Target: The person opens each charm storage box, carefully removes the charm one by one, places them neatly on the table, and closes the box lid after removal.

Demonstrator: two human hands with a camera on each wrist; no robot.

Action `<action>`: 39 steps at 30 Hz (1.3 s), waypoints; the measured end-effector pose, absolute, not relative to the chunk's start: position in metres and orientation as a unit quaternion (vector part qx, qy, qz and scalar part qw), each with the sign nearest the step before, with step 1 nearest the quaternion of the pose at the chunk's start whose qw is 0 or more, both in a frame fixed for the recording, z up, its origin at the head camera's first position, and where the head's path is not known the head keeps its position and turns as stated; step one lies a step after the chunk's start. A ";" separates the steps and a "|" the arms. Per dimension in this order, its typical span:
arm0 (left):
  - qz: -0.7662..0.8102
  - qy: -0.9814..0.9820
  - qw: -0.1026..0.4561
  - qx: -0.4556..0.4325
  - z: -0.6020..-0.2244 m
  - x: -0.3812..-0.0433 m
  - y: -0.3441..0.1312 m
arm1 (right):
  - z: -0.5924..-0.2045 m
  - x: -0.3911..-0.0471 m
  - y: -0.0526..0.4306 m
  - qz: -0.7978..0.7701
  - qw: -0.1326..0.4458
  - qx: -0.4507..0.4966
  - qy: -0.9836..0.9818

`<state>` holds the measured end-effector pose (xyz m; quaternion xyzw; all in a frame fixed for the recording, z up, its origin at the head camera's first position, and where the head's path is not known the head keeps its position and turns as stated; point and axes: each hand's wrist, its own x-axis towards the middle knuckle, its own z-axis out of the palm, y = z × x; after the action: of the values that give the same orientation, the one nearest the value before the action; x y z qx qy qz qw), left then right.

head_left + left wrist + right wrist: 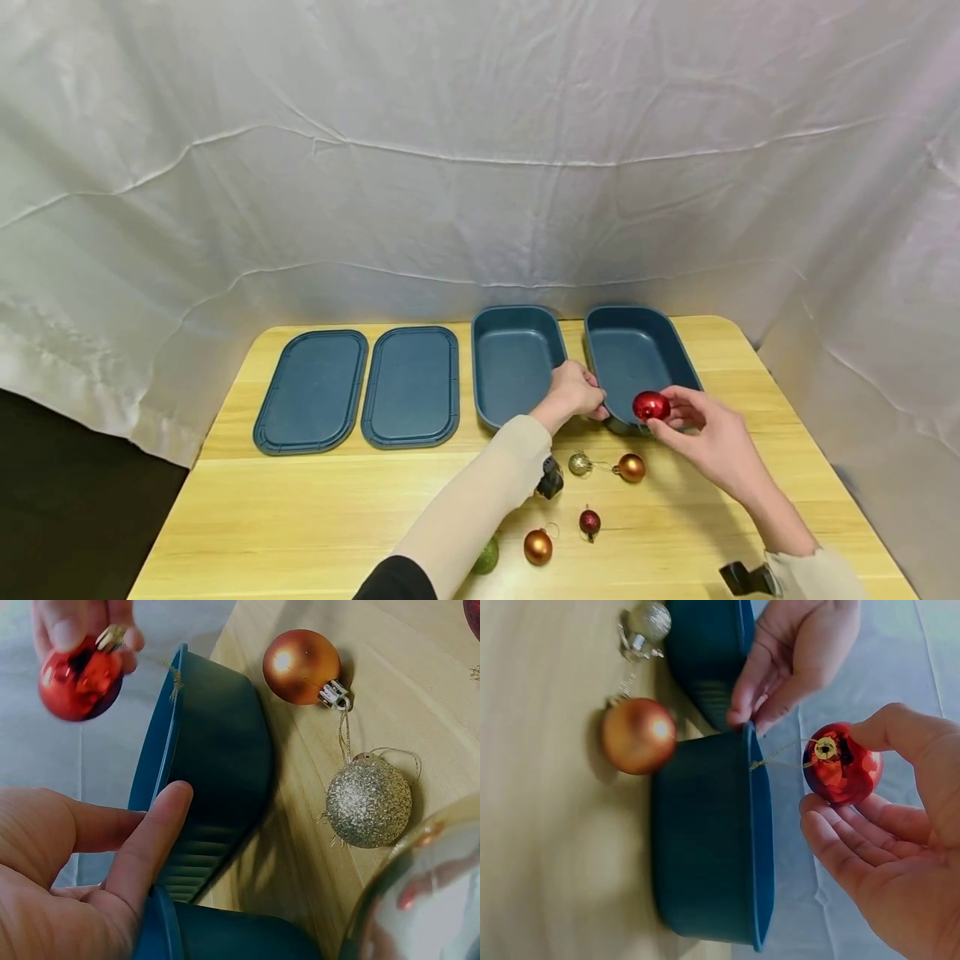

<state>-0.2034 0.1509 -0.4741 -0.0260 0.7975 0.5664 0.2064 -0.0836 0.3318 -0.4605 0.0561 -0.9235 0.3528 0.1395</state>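
Observation:
In the head view my right hand [708, 435] pinches a shiny red Christmas ball [651, 406] between thumb and fingers, above the near end of the right blue bin [637, 346]. A gold string hangs from the gold cap of the red ball [844, 769] in the right wrist view. My left hand [573, 392] pinches the near left corner of that bin's rim, thumb outside. Close to the bin's near end lie an orange ball [632, 467] and a silver glitter ball [580, 463], both on the table.
A second blue bin [517, 358] stands left of the first. Two flat blue lids [411, 387] lie further left. Nearer are a dark red ball [589, 522], another orange ball [537, 547] and a green ball [486, 557], partly behind my left forearm. A white curtain [480, 217] hangs behind.

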 end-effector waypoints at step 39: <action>0.577 0.789 0.210 -0.009 -0.472 -0.198 0.149 | -0.530 -0.012 0.312 0.441 0.061 0.030 -0.895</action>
<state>-0.1981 0.1489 -0.4717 -0.0093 0.7895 0.5767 0.2098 -0.0122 0.3122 -0.5298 0.0303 -0.8948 0.4412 0.0608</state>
